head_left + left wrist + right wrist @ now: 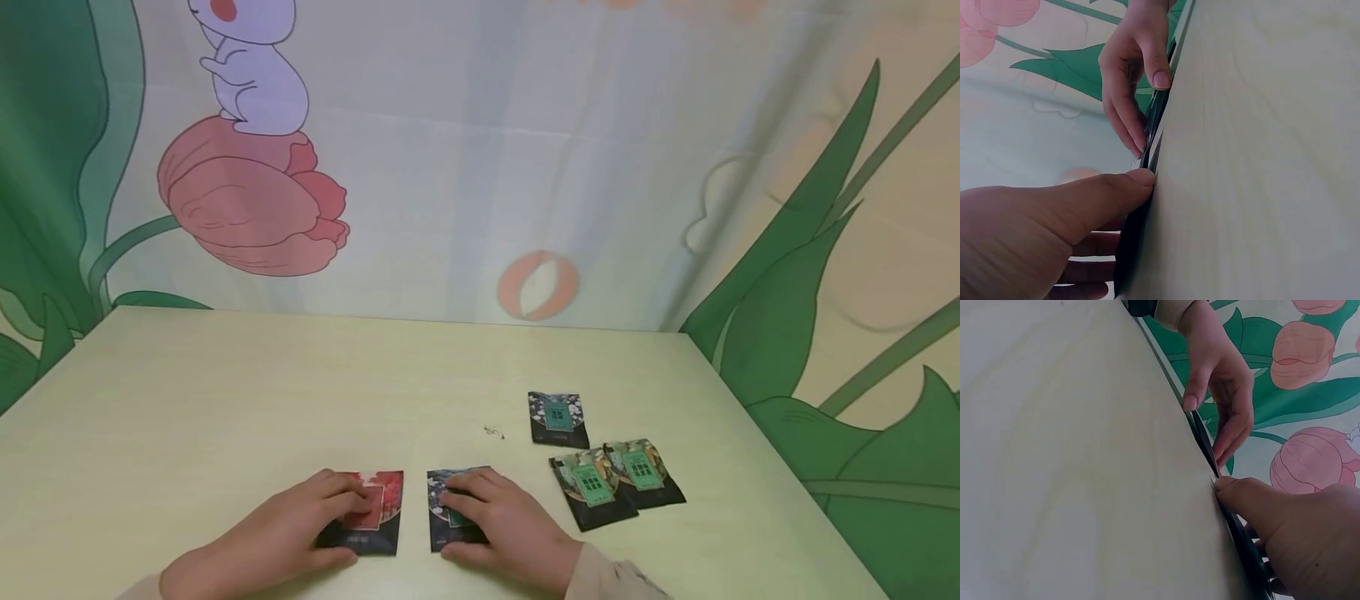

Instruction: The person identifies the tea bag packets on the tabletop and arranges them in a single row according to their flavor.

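Note:
A black sachet with a red print and red label lies on the table, its left part covered by my left hand. The fingers of that hand rest on its face, and the thumb lies at its near edge. Just to its right is a dark sachet with blue-and-white flowers, partly hidden under my right hand. That hand's fingers rest across its face with the thumb by the near edge. In the left wrist view the sachet by the left thumb appears edge-on, low against the tabletop.
Farther back on the right lies another flowered sachet. Two sachets with green labels overlap nearer the right hand. Small dark specks mark the pale table. A printed cloth hangs behind.

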Tool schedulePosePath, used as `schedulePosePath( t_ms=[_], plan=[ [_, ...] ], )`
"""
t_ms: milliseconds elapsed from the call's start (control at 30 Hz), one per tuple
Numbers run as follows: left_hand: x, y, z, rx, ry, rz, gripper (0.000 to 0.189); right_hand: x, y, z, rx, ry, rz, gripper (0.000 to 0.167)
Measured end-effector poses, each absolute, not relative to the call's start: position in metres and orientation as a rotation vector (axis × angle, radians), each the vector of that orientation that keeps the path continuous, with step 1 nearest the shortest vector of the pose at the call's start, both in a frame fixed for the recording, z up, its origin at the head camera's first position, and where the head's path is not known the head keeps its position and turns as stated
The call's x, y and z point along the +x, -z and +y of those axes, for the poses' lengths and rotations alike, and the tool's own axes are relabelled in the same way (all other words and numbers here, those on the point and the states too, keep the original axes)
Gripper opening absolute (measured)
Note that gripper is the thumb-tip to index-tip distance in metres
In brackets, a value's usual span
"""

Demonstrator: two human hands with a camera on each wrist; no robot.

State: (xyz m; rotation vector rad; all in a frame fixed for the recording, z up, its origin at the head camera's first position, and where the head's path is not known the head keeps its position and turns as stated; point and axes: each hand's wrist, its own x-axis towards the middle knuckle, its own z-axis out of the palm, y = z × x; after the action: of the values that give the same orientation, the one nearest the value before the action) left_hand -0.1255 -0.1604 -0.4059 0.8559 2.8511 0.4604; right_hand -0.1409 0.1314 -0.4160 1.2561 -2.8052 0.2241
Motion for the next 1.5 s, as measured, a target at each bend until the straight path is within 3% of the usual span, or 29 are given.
schedulePosePath(
  t_ms=[1167, 1500],
  plan=[
    [-0.126, 0.407, -0.163, 1.038, -0.424, 2.898, 0.057, -0.136, 0.408, 0.103, 1.216, -0.190, -2.776, 0.058],
    [-0.126, 0.405, -0.160, 0.887, -0.415, 2.858, 0.057, -0.151, 0.382, 0.122, 1.112, -0.242, -2.785, 0.052]
  ],
)
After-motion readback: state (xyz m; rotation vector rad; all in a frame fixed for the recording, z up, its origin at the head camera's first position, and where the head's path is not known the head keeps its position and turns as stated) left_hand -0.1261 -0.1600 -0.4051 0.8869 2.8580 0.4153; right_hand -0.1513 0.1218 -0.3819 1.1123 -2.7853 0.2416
